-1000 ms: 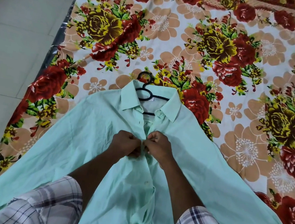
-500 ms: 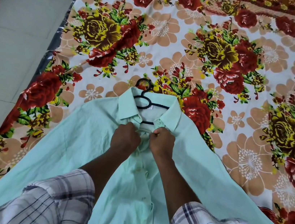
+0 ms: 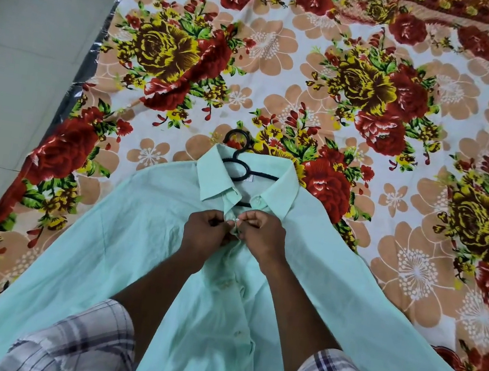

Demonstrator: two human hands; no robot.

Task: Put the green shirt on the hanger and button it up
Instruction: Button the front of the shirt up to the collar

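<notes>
Left grip (image 3: 205,230) and right grip (image 3: 262,235) are pinching the shirt (image 3: 136,233) under its collar; tugging hard could be dragging it off the hanger (image 3: 237,165).

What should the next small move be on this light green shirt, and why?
Probably finish fastening right there: the left hand and right hand both pinch the front edges of the light green shirt together just below the collar, where the black plastic hanger shows through the open gap.
</notes>
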